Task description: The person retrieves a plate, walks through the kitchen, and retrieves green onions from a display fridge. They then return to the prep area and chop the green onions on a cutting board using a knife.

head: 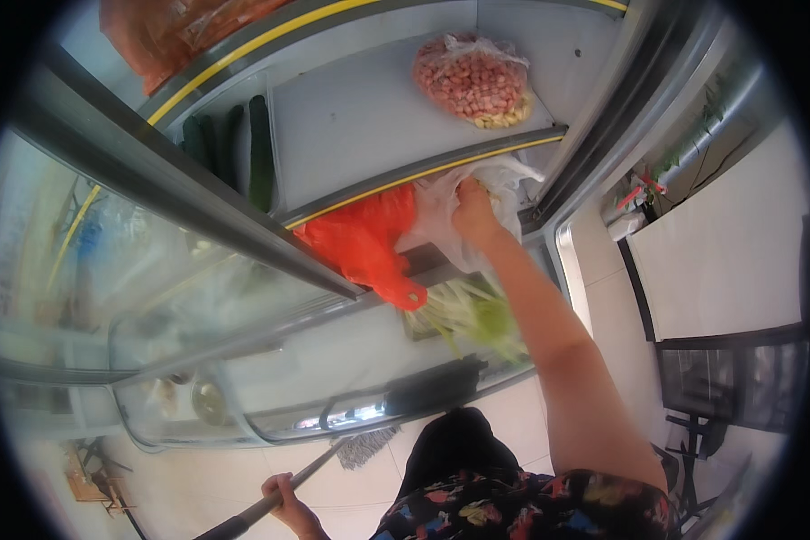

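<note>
My right hand [476, 212] reaches into a glass-fronted refrigerated display case and grips a white plastic bag [439, 212], whose contents are mostly hidden. Beside it on the same level, a red plastic bag [368, 239] hangs over the shelf's front. My left hand [289, 503] is closed around the long handle [260, 509] of a mop. The mop's grey strands [370, 449] rest on the tiled floor in front of the case.
A clear bag of peanuts [472, 81] sits on the shelf above, with cucumbers [260, 155] in a clear tray to its left. Pale green vegetables [476, 314] lie lower in the case. A thick grey door frame [196, 182] crosses the left side.
</note>
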{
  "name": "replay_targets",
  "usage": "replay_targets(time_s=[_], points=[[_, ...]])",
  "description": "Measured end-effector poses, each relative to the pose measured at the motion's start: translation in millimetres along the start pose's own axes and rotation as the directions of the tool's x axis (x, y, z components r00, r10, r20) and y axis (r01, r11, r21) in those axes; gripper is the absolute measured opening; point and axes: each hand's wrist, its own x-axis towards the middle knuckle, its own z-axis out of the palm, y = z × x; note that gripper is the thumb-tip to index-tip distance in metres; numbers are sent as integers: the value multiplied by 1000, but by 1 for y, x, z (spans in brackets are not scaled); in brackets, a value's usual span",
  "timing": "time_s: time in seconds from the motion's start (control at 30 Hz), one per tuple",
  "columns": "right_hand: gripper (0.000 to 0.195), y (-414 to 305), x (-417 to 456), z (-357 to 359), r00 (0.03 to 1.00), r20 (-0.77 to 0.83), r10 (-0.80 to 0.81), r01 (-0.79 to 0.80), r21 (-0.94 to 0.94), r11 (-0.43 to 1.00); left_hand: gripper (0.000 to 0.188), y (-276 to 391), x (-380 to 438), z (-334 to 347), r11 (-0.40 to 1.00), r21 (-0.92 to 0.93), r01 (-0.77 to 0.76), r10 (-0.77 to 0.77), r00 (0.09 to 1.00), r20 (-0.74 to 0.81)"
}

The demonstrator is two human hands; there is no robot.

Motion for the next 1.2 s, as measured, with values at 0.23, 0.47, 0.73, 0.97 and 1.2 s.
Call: replay_targets(time_s=[0.23, 0.47, 0.73, 0.97, 1.2], points=[[66, -25, -12, 8, 970, 153, -190, 134, 317, 939, 10, -5, -6, -11, 999, 53, -3, 3, 1000, -5], [61, -32, -30, 30, 991, 58, -120, 110, 148, 983, 8, -4, -9, 1, 999, 39, 13, -13, 1000, 0], [34, 44, -20, 11, 982, 186, 13, 59, -376, 925, 7, -6, -17, -13, 997, 69, 39, -37, 999, -21], [29, 81, 7, 40, 830, 236, -505, 508, -693, 512, 9, -5, -14, -7, 997, 67, 49, -47, 998, -32], [28, 68, 26, 56, 881, 382, -278, 467, -614, 637, 10, -26, -28, -20, 995, 93, 32, -21, 993, -117]])
